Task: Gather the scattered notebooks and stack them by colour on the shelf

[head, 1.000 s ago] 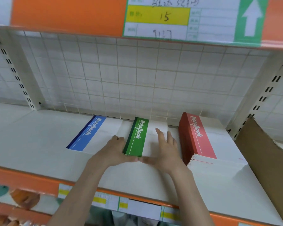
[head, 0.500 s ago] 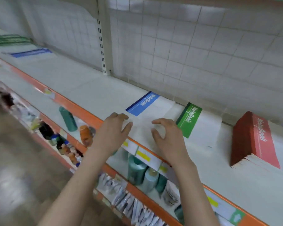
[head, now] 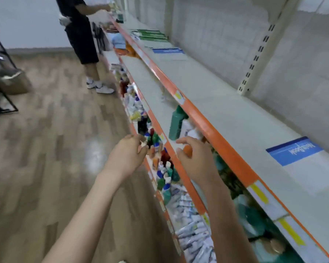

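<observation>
Notebooks: you let go of the green one and turned. More notebooks [head: 160, 43] lie far ahead; a blue notebook [head: 294, 150] sits right of your empty, loosely curled left hand [head: 126, 156] and right hand [head: 195, 160].

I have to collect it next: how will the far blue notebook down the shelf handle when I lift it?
The far blue notebook lies flat and looks thin, so probably light and bendy. Flush on the smooth shelf, its edge may be hard to catch; sliding it to the orange lip might help.

The long orange-edged shelf [head: 226, 103] carries a near blue notebook [head: 294, 150], far blue notebook [head: 167, 51] and green notebooks [head: 152, 35]
</observation>
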